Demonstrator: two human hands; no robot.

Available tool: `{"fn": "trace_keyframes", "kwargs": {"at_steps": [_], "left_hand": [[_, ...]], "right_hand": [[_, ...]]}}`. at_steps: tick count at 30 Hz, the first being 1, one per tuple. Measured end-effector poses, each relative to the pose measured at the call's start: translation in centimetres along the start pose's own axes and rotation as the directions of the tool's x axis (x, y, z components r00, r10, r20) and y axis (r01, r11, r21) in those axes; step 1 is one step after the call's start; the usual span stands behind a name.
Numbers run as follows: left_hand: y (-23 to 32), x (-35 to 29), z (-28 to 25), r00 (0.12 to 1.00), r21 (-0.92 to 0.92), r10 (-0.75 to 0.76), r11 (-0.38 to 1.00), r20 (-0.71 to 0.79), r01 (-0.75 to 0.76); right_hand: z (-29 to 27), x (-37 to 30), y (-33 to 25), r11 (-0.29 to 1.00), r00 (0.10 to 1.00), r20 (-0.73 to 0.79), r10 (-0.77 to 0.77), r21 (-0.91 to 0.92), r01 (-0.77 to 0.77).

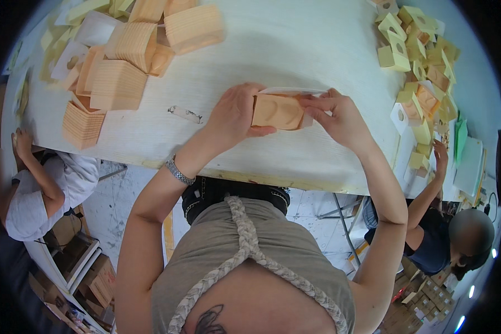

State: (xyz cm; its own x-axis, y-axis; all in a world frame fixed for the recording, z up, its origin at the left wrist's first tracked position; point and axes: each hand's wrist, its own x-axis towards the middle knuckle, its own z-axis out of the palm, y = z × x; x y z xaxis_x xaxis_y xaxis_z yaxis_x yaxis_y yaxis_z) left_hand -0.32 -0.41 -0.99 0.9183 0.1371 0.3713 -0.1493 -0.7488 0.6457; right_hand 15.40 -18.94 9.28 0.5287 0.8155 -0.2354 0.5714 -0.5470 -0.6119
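Over the table's near part, both my hands hold a small paper box (292, 127) with a peach-orange moulded insert (277, 111) showing in it. Two curved dents mark the insert's face. My left hand (236, 108) is closed around the box's left end, thumb along the near side. At the right end, my right hand (339, 117) pinches the edge with thumb and fingers; whether they grip the insert or the box wall, I cannot tell. A white flap (295, 89) stands up along the far side.
Stacks of peach inserts (119, 83) lie on the white table (295, 44) at far left. Pale yellow boxes (394, 53) are heaped along the right side. A torn strip (185, 114) lies left of my hands. Co-workers sit at left (50, 189) and right (434, 239).
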Motion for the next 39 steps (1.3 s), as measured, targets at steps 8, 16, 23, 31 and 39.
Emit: {"fn": "trace_keyframes", "kwargs": {"at_steps": [8,16,23,31,39], "left_hand": [[0.3,0.5,-0.3,0.999,0.029,-0.019,0.999,0.031,0.018],[-0.1,0.6,-0.4,0.999,0.045,0.031,0.998,0.041,-0.032],[-1.1,0.6,-0.6,0.997,0.002,0.035,0.999,0.067,-0.035],[-0.6,0.7,-1.0,0.996,0.014,0.046,0.999,0.080,-0.048],[-0.4,0.6,-1.0,0.992,-0.025,-0.014,1.000,0.126,0.017]], "right_hand": [[4.5,-1.3,-0.7,0.664,0.843,-0.177,-0.508,-0.704,0.252],[6.6,-0.6,-1.1,0.783,0.777,-0.205,-0.595,-0.365,0.503],[5.5,-0.3,-2.9,0.642,0.725,-0.012,-0.689,-0.475,0.602],[5.8,-0.9,-2.6,0.601,0.737,0.074,-0.672,-0.527,0.601],[5.5,1.4,-2.2,0.730,0.731,-0.125,-0.671,-0.288,0.620]]}}
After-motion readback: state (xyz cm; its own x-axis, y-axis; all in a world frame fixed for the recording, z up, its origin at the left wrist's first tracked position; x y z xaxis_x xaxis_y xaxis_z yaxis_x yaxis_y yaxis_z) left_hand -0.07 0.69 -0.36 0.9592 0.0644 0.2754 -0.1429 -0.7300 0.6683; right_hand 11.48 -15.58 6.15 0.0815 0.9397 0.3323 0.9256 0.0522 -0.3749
